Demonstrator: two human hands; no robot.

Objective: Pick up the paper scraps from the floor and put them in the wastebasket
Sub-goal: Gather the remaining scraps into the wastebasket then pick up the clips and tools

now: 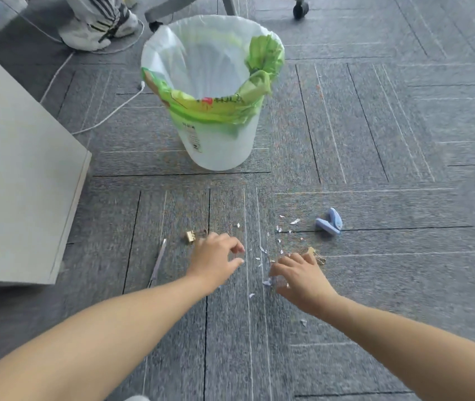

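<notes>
Several small white paper scraps [262, 250] lie scattered on the grey carpet between and beyond my two hands. My left hand [216, 259] hovers low over the floor, fingers loosely curled, nothing seen in it. My right hand [300, 274] reaches down palm-down with fingers bent over the scraps; one scrap [266, 282] lies by its thumb, and whether it holds any is hidden. The white wastebasket [216, 151], lined with a clear bag and a green bag, stands upright farther ahead.
A gold binder clip [190, 236] lies left of my left hand, another [317, 255] just past my right. A thin metal blade [158, 263] lies to the left. A blue stapler-like item [329, 222], a white cabinet [13, 169], cable [109, 117], chair wheels and someone's shoes surround.
</notes>
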